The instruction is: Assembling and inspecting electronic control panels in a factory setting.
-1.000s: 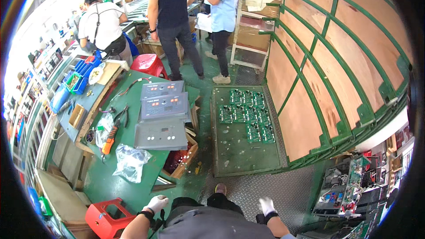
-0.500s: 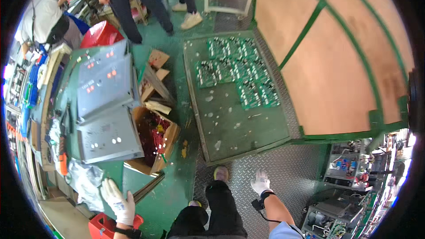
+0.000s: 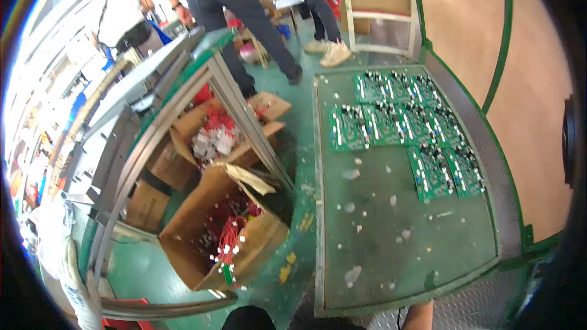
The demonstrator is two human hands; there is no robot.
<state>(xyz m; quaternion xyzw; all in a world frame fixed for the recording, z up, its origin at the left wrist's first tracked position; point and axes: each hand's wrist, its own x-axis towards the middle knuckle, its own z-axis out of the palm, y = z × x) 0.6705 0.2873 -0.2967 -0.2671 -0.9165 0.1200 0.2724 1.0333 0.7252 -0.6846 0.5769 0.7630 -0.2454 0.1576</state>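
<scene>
My left hand, in a white glove, is at the near corner of the green-topped workbench. Its fingers are stretched out and its thumb stands apart; whether it presses on the edge I cannot tell. Of my right arm only a bare forearm shows, at the near edge of the low green table. That edge hides the right hand. Several green circuit boards lie in rows on the far and right part of this table.
Under the workbench frame stands an open cardboard box of red wires, with another box behind it. Metal housings lie on the bench. Two people stand beyond; another bends at the far left. A wooden panel rises at right.
The view has dropped lower and closer to the tables. My right hand has gone from open beside the low table to out of sight behind its near edge. My left hand has shifted to the bench corner.
</scene>
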